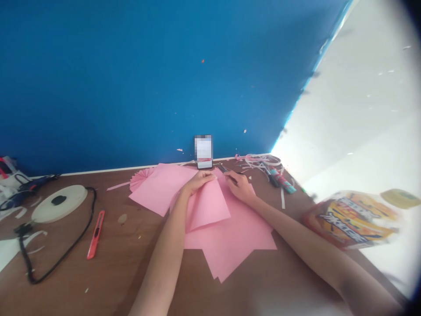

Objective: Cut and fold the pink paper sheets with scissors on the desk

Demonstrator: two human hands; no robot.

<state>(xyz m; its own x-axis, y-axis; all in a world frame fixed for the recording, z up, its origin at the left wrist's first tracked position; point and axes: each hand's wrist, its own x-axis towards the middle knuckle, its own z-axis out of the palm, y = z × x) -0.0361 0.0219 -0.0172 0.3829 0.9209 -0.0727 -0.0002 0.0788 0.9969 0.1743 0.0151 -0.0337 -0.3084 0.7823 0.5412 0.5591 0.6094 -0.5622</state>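
Observation:
My left hand [199, 181] is closed on the upper edge of a pink paper sheet [210, 204], its thumb and fingers pinching near the top corner. The sheet stands tilted and bent above other pink sheets [237, 245] that lie overlapped on the table. Just to the right, my right hand [239, 186] rests over the pink paper with curled fingers. A slim dark pen-like tool [224, 168] sticks out from those fingers; its exact kind is too small to make out. Behind the left hand, a pleated pink paper fan [140, 179] lies partly under another sheet.
A phone [204, 151] leans on the blue wall. A red box cutter [96, 235], a white disc with a black cord [61, 204] and paper scraps lie left. To the right are tangled ribbon strips [259, 160], a wrapped tube [283, 181] and a large yellow-capped bottle [357, 218].

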